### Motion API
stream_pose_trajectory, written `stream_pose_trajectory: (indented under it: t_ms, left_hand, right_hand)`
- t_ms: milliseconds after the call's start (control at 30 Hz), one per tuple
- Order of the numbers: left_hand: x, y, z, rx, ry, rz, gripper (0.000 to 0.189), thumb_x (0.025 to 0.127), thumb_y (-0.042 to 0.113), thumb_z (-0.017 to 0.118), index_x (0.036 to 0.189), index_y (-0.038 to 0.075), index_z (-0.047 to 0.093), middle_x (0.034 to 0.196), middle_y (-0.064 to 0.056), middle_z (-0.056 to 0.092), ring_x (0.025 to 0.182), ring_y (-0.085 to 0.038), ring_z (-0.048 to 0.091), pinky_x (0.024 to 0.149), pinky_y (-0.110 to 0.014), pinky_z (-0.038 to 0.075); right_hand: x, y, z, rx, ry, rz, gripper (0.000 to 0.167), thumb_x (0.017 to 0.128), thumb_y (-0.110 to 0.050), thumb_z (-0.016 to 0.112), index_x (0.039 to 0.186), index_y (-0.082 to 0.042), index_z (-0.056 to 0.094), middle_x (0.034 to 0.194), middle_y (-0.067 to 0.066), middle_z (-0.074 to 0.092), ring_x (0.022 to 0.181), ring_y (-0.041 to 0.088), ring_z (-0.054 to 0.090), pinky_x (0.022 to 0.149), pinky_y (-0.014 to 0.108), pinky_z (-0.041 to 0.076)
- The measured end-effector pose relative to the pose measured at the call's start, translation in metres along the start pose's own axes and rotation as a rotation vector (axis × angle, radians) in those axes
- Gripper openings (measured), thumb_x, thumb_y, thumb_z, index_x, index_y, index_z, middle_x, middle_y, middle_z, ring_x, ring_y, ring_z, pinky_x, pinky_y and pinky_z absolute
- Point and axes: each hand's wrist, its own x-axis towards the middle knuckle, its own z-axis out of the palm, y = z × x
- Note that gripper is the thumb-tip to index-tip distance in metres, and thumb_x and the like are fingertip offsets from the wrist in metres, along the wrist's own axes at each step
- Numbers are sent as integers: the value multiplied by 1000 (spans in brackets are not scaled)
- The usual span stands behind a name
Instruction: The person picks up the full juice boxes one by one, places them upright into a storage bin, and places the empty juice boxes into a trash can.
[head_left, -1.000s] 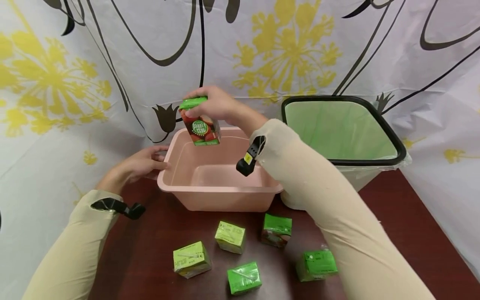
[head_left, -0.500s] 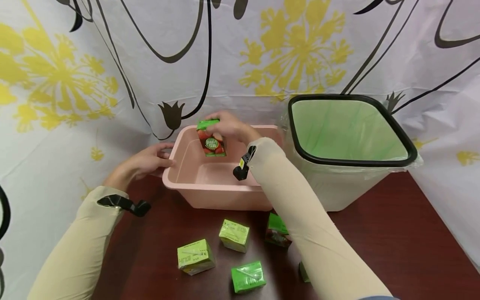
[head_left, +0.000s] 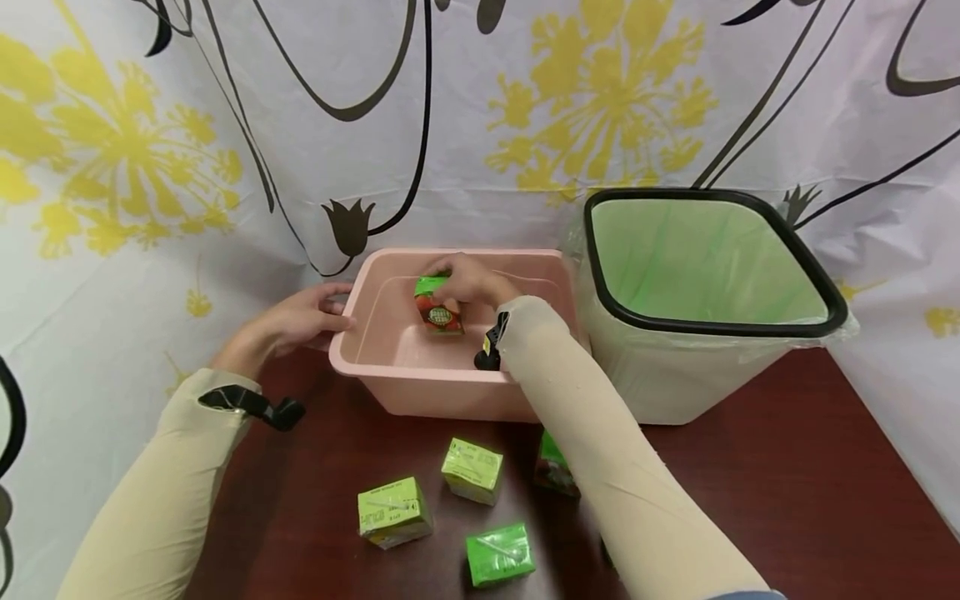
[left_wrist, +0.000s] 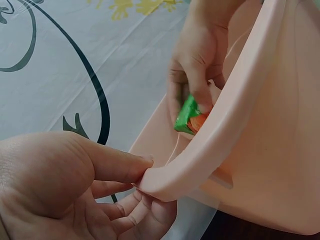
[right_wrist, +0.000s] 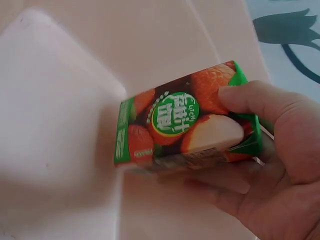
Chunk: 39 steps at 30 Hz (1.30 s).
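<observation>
My right hand (head_left: 472, 282) grips a lychee juice box (right_wrist: 175, 117) by its green top end, thumb on the printed front and fingers behind. The box is down inside a pink plastic basin (head_left: 435, 375), near its left back part, with its lower end close to the basin floor. At the basin's left rim my left hand (head_left: 303, 318) pinches the edge; the left wrist view shows the thumb (left_wrist: 120, 165) on top and fingers curled below. Part of the juice box is hidden behind the rim there.
Before the basin stand two yellow-green juice boxes (head_left: 472, 471) (head_left: 393, 511), a bright green one (head_left: 500, 554) and a dark-sided green one (head_left: 553, 467) partly behind my right sleeve. A black-rimmed waste bin (head_left: 660, 367) stands right of the basin. Patterned cloth hangs behind.
My right hand has lowered the juice box from above the basin's back left into it, moving slightly right. The left hand keeps its hold on the rim. The head view has shifted a little.
</observation>
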Motion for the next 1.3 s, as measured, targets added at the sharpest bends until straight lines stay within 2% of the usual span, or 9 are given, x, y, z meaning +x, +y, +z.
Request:
stream_pose_trajectory:
  t_ms: [200, 400, 667, 867, 1000, 1067, 1133, 1233, 1300]
  left_hand:
    - [0, 3, 0, 16, 0, 6, 75, 101, 0, 57, 161, -1, 12, 136, -32, 45, 94, -21, 67, 79, -40, 61]
    - [-1, 2, 0, 1, 6, -2, 75, 100, -1, 57, 161, 0, 13, 137, -32, 44, 94, -21, 67, 79, -39, 61]
    - [-1, 1, 0, 8, 1, 7, 76, 100, 0, 57, 161, -1, 12, 139, -32, 43, 96, -21, 66, 80, -41, 61]
    - [0, 1, 0, 25, 3, 12, 74, 101, 0, 57, 161, 0, 13, 139, -33, 44, 99, -24, 66, 80, -42, 61]
    - [1, 3, 1, 41, -5, 10, 74, 101, 0, 56, 161, -1, 12, 139, -34, 44, 101, -26, 66, 82, -43, 61]
    - [1, 3, 1, 53, -6, 9, 75, 101, 0, 56, 161, -1, 12, 138, -33, 45, 100, -25, 66, 82, -43, 61]
    - [1, 4, 1, 53, -5, 7, 74, 101, 1, 56, 161, -1, 12, 137, -33, 45, 98, -24, 67, 81, -42, 61]
    - [1, 3, 1, 47, -3, 5, 74, 101, 1, 56, 161, -1, 12, 137, -32, 45, 95, -21, 67, 79, -40, 61]
    - [0, 1, 0, 38, -3, 4, 74, 102, 1, 56, 161, -1, 12, 137, -32, 45, 93, -20, 68, 78, -40, 61]
  right_hand:
    - [2, 3, 3, -135, 31, 16, 49, 86, 2, 74, 134, -7, 67, 129, 10, 65, 104, 20, 57, 79, 25, 50]
    - [0, 7, 9, -220, -12, 40, 47, 86, 0, 76, 132, -7, 68, 128, 10, 65, 107, 18, 55, 85, 21, 48]
    - [-5, 9, 8, -144, -81, 101, 41, 90, 2, 71, 130, -4, 63, 114, 10, 63, 90, 19, 56, 81, 27, 51]
    - [-8, 0, 9, -166, -92, 114, 10, 96, -11, 67, 102, -4, 64, 85, 4, 54, 77, 17, 48, 68, 28, 43]
    - [-9, -6, 5, -247, -117, 105, 11, 96, -13, 65, 90, -4, 60, 75, 0, 47, 71, 16, 44, 66, 28, 39]
    - [-10, -10, 0, -318, -141, 80, 10, 95, -12, 63, 94, -3, 60, 77, 1, 46, 73, 16, 44, 69, 27, 38]
    - [-10, -15, -6, -387, -163, 40, 15, 96, -11, 58, 108, -1, 61, 88, 4, 54, 80, 17, 46, 76, 26, 38]
    - [-12, -30, -14, -511, -161, -15, 38, 97, -11, 56, 133, 0, 59, 117, 11, 63, 102, 19, 54, 94, 25, 42]
    - [-14, -42, -18, -581, -153, -49, 47, 99, -12, 54, 144, 0, 52, 139, 13, 59, 121, 23, 54, 108, 29, 40]
